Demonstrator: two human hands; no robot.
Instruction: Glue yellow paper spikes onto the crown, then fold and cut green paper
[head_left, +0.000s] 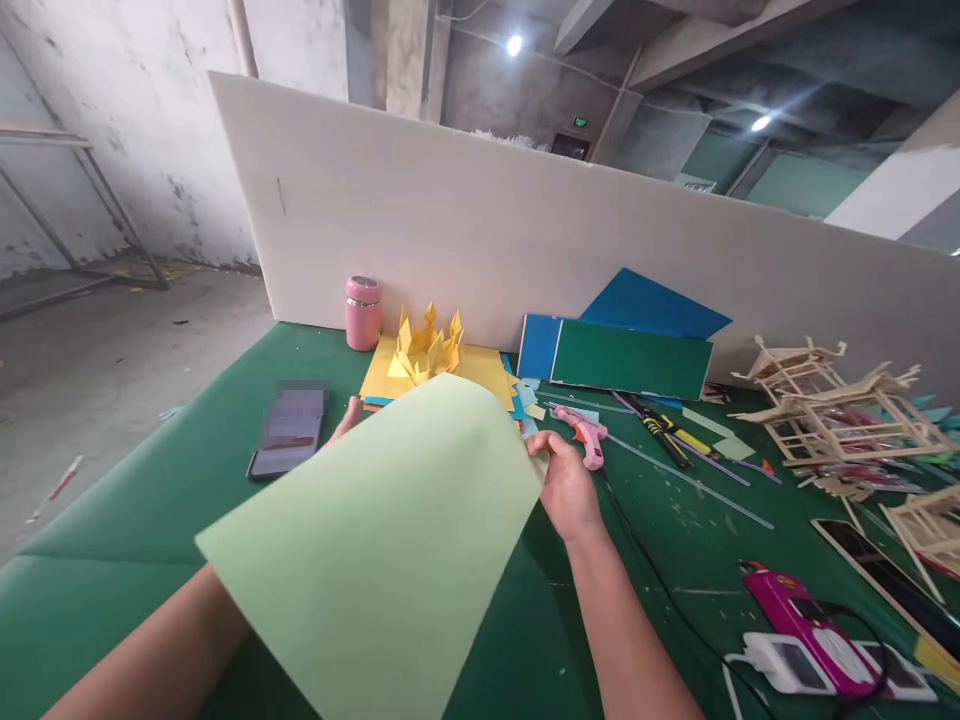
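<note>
Holding green paper [375, 530]: right fingers [552, 441], nearly closed (left hand [347, 418] mostly hidden).

1. Paper sheet [382, 530]: plain pale green.
2. Surface [180, 440]: dark green.
3. Folded paper crown [429, 358]: golden yellow.
4. Flask [364, 322]: pink, silver band.
5. Glue gun [591, 434]: pink, orange trigger.
6. Long panel [465, 220]: off-white.
7. Rectangular board [634, 355]: deep green.

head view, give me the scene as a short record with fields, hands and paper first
paper: pale green sheet, raised over the table, top curving away
right hand: gripping the sheet's right edge
left hand: mostly hidden behind the sheet
behind sheet: yellow paper crown, pink flask
left of sheet: phone
beyond right hand: pink glue gun
</note>
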